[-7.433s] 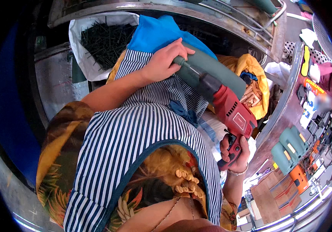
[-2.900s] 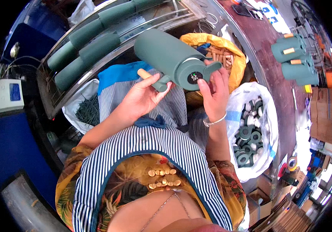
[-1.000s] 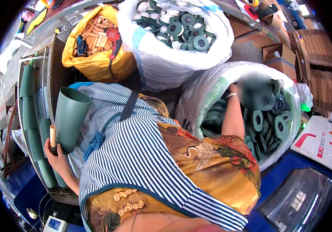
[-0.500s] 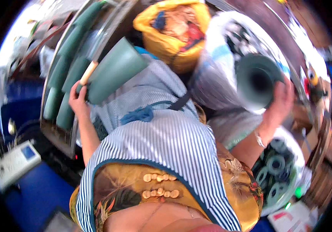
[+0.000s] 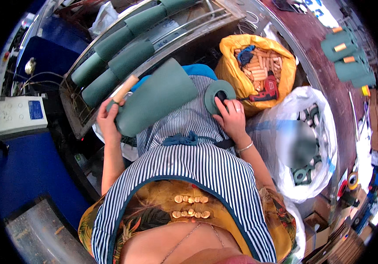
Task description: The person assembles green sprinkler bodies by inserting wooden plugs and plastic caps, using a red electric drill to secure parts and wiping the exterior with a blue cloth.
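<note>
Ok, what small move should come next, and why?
Probably bring the green ring in the right hand to the right-hand end of the green cylinder, because the left hand holds the cylinder and the ring is beside that end but apart.

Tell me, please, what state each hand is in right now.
Left hand: closed, holding a green tumbler body with a wooden handle piece.
Right hand: closed on a ring-shaped green part.

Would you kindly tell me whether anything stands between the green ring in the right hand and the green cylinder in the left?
Nothing visible does: between the green ring and the green cylinder, only the striped apron shows.
</note>
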Demonstrator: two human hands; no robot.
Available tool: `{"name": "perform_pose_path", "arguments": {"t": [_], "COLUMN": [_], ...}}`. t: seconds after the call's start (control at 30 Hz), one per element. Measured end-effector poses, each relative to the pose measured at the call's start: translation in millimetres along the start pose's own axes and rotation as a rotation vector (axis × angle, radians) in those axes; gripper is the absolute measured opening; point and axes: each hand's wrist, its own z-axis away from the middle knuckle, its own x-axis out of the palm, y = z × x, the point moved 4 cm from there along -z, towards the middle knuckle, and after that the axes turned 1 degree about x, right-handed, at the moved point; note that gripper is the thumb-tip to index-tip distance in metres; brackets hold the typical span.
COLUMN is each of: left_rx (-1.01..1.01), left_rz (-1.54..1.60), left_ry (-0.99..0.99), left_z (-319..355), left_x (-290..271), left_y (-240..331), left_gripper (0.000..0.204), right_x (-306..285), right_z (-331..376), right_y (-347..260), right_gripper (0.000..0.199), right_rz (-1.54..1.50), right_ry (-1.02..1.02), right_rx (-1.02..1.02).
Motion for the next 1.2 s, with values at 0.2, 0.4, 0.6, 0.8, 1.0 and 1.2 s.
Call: {"name": "perform_pose_path", "arguments": {"t": [0.2,0.4,0.6,0.8,1.0,1.2], "left_rx": [-0.156,-0.164,-0.071,-0.195,-0.924,-0.981], "left_rz": [0.133,0.224,0.26,0.318,0.479,0.4], "left_ry": [-0.058,-0.229,-0.374,-0.494,-0.583,-0.445], "left_z": [-10.6,-24.4,-33.2,-49.2,-54.0,-52.5], "left_x": [42.0,81.2,110.5,134.4,146.3,143.4], "left_y": [-3.7,10.0,42.8,50.1,30.4,41.8], "left_gripper": [0.029,0.03,0.035,0.038,0.031,0.035], "right_x": [-0.3,-65.9,-101.8,-135.0,-159.3,-153.2], "right_z": [-9.1,-74.6,-75.0,-71.1,-66.2,-68.5], "right_y": [14.3,-0.7,-15.0,-25.1,-25.9,-19.2], "right_gripper": [0.054,0.044,0.056,0.06,0.05,0.047], "right_rz": [-0.059,-0.882,-0.86,-0.739,-0.829,-0.866], "right_ry": [-0.014,0.286,0.435,0.567,0.476,0.395], "right_rx": [0.241,0.305,0.214,0.006,-0.406,-0.357]}}
